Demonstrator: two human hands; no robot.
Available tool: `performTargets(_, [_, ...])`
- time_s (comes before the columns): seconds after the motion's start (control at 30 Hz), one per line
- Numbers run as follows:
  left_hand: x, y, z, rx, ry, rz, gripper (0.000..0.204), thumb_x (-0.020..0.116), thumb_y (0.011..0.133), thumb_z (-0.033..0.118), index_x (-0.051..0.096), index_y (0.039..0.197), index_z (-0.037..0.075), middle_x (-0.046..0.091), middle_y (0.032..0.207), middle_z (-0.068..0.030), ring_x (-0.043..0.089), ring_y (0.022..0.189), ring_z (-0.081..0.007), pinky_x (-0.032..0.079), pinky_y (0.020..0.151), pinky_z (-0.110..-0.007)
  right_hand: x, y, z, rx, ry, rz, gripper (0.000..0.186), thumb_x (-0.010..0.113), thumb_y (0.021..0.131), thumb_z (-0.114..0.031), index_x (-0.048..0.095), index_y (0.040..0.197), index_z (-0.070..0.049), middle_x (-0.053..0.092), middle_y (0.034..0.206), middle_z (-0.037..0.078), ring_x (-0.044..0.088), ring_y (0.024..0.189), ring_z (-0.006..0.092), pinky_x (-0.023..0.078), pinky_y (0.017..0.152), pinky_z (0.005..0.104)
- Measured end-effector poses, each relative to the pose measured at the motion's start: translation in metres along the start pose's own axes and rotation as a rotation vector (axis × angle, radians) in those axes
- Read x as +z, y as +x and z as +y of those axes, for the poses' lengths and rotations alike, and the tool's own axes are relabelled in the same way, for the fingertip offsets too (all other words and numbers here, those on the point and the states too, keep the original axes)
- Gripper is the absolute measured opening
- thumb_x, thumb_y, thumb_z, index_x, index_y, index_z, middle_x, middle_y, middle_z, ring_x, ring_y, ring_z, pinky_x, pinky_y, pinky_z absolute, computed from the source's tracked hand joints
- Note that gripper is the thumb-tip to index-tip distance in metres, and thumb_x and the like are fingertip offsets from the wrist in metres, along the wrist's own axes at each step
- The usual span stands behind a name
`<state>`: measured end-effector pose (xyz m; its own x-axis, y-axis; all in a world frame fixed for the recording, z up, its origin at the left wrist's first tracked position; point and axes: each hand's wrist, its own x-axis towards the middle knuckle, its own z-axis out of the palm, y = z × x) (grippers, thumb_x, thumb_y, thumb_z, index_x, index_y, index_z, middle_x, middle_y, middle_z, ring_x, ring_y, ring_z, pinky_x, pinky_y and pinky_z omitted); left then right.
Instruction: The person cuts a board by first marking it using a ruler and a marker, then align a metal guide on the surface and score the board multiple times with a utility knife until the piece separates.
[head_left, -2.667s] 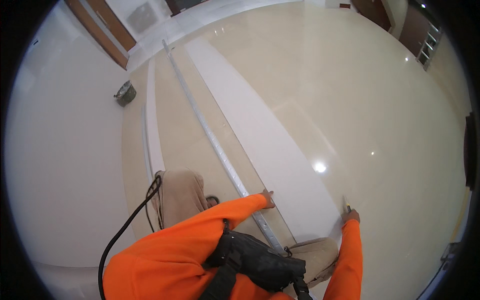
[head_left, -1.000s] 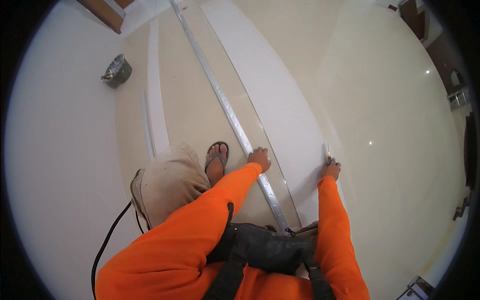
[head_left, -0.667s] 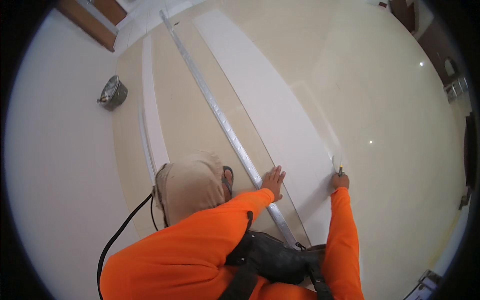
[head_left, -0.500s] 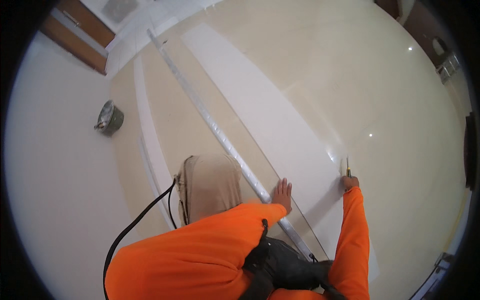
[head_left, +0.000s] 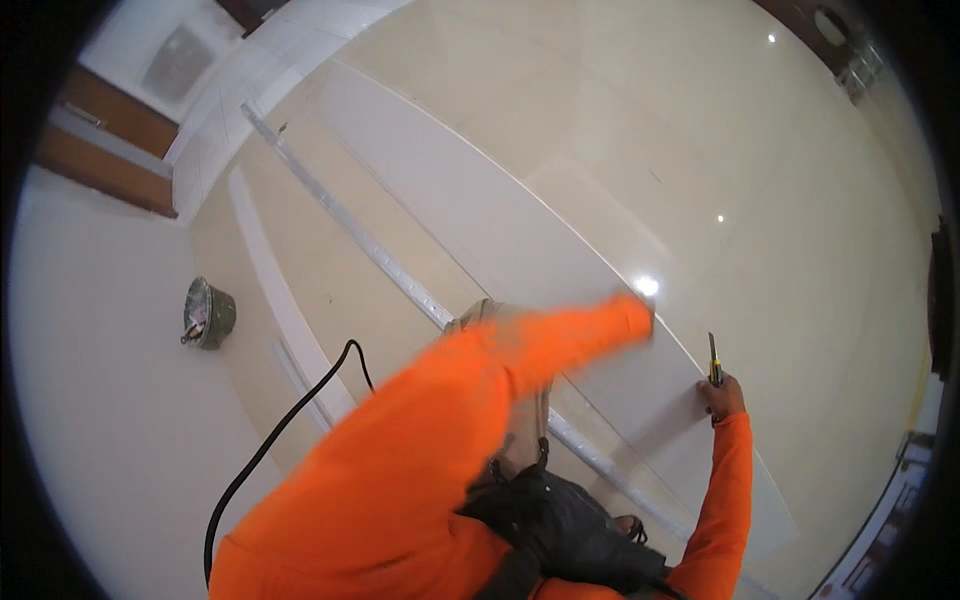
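Observation:
A long white board (head_left: 480,230) lies diagonally across the glossy beige floor in front of me. My right hand (head_left: 727,398) is closed round a utility knife (head_left: 715,374), whose thin blade points away from me. This hand sits at the board's right edge, with its fingers close to that edge. My left hand (head_left: 650,312) has reached across to the same long edge, farther along. It is blurred and mostly covered by my orange sleeve, so its fingers cannot be made out.
A metal profile (head_left: 345,220) runs along the board's left side, passing behind my knee. Farther left are a narrow white strip (head_left: 265,250) and a dark bucket (head_left: 210,313) by the wall. A black cable (head_left: 290,405) loops beside my left arm. A brown door (head_left: 110,150) stands far left.
My left hand has left its flat place near the board's left edge and swung across to the right edge. My right hand still holds the knife. The view has shifted.

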<state>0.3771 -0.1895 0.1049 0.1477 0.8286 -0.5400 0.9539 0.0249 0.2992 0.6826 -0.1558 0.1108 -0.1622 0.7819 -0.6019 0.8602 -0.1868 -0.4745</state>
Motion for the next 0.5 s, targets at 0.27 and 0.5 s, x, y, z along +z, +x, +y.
performTargets(0.27, [-0.141, -0.07, -0.302, -0.357, 0.543, -0.401, 0.071, 0.087, 0.064, 0.041, 0.063, 0.126, 0.015, 0.062, 0.127, -0.0126, 0.057, 0.119, -0.0324, 0.046, 0.099, -0.046, 0.009, -0.076, 0.003, -0.154, -0.316, 0.202, 0.036, 0.079, 0.077, -0.033, 0.065, 0.088, -0.002, 0.066, 0.089, 0.021, 0.062, 0.085, 0.041, 0.049, 0.077, 0.0486])
performTargets(0.5, [-0.162, -0.076, -0.383, -0.088, 0.412, 0.026, 0.025, 0.077, 0.078, 0.026, 0.066, 0.092, 0.007, 0.068, 0.099, -0.0106, 0.063, 0.103, -0.0302, 0.052, 0.083, -0.041, -0.036, -0.073, -0.021, -0.208, -0.3, 0.429, 0.019, 0.071, 0.083, -0.027, 0.065, 0.09, -0.01, 0.064, 0.091, 0.014, 0.062, 0.089, 0.0367, 0.049, 0.078, 0.0468])
